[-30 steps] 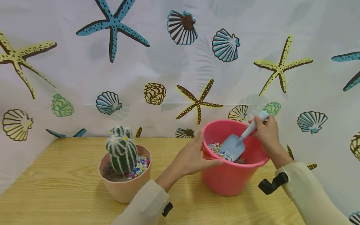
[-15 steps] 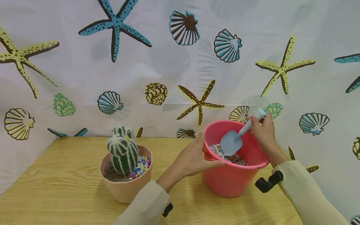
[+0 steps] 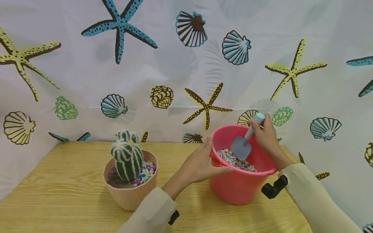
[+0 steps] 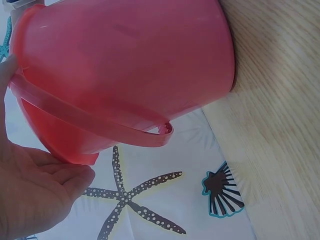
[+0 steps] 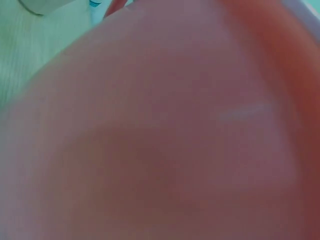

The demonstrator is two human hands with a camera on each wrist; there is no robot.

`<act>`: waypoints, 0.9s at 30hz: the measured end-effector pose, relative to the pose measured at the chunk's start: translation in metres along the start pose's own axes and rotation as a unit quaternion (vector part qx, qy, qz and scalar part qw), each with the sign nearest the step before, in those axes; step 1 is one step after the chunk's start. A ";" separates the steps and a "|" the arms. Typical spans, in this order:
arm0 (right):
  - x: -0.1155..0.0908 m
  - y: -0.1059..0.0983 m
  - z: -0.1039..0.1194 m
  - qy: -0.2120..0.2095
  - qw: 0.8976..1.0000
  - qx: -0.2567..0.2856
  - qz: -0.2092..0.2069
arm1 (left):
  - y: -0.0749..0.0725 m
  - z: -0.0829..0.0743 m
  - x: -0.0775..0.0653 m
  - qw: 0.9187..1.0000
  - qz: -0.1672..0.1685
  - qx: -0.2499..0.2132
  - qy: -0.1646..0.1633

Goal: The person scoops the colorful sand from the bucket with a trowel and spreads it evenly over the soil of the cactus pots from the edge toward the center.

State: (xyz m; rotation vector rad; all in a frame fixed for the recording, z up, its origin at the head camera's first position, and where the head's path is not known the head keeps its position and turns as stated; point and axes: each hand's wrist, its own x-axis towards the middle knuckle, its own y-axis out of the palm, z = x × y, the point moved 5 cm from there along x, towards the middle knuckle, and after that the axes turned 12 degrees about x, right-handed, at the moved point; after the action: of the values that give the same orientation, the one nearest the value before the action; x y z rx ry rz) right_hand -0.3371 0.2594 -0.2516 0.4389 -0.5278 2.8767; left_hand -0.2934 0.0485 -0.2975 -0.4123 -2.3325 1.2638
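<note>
A pink bucket (image 3: pixel 236 189) stands on the table with small multicoloured beads (image 3: pixel 233 158) inside. My left hand (image 3: pixel 196 163) holds its rim at the left, thumb along the front and fingers round the far side. In the left wrist view, the bucket's handle (image 4: pixel 90 120) hangs against the wall beside that hand's fingers (image 4: pixel 67 177). My right hand (image 3: pixel 265 134) grips the handle of a light blue trowel (image 3: pixel 241 148) above the bucket's right side. The trowel slants down into the bucket, its blade tip over the beads. Blurred bucket wall (image 5: pixel 165 120) fills most of the right wrist view.
A peach-coloured pot (image 3: pixel 131 195) stands left of the bucket on the wooden table (image 3: pixel 58 194). It holds a cactus (image 3: pixel 128 158), brown soil and a patch of coloured beads. Behind hangs a white cloth (image 3: pixel 140 71) printed with starfish and shells.
My right hand has moved left, bringing the trowel more upright and its blade off the spot where it lay low against the beads. The left hand keeps its place on the bucket.
</note>
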 end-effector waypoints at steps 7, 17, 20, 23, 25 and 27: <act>-0.001 0.010 0.001 0.016 0.996 0.077 0.028 | 0.000 0.001 0.000 1.000 0.002 0.001 -0.006; -0.002 -0.006 0.000 -0.018 0.999 0.035 -0.029 | 0.002 -0.001 -0.001 1.000 0.002 0.004 -0.002; -0.001 -0.006 0.000 -0.019 1.000 0.001 -0.016 | 0.002 -0.001 0.000 1.000 0.003 0.007 -0.004; -0.001 -0.002 0.001 -0.014 1.000 -0.025 0.005 | 0.001 -0.001 0.000 1.000 0.003 0.005 -0.004; -0.003 0.000 0.001 -0.004 0.999 -0.028 0.014 | 0.002 0.000 0.000 1.000 0.004 0.007 -0.005; -0.005 0.002 0.001 0.004 0.999 -0.027 0.016 | 0.002 0.000 0.000 1.000 0.007 0.007 -0.008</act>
State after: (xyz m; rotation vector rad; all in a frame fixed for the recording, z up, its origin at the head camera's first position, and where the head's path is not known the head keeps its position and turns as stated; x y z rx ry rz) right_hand -0.3330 0.2565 -0.2528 0.4142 -0.6154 2.8849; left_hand -0.2933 0.0495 -0.2995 -0.4152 -2.3357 1.2938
